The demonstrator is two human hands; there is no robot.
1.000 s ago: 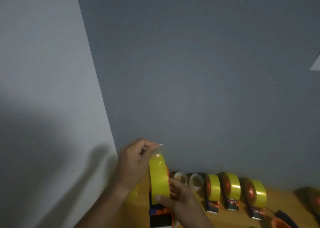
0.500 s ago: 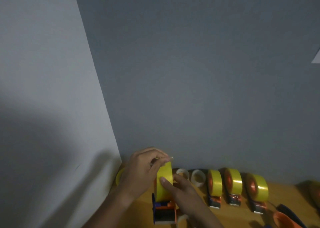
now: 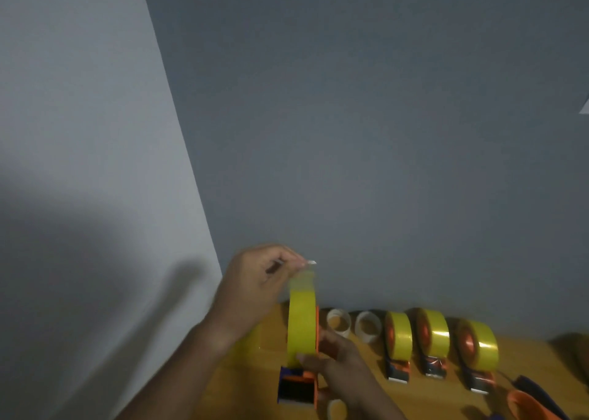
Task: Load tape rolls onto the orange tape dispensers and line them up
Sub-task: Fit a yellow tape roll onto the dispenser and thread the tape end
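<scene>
Fingers of the left hand point(image 3: 255, 279) pinch the sticky, flimsy tape end point(image 3: 302, 274) above the yellow roll point(image 3: 301, 327) while the right hand point(image 3: 338, 359) grips its dispenser point(image 3: 298, 387) over the table point(image 3: 446, 400), best held by that edge.

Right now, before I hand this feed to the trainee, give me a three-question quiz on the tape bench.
1. True or false: the left hand pinches the pulled-up free end of the yellow tape roll.
2. How many loaded dispensers stand in the row by the wall, right of the two empty cores? A) two B) three C) five
3. Fill in: the right hand steadies the roll on the orange ____ in front.

Key: 1 true; 2 B; 3 dispenser.
</scene>
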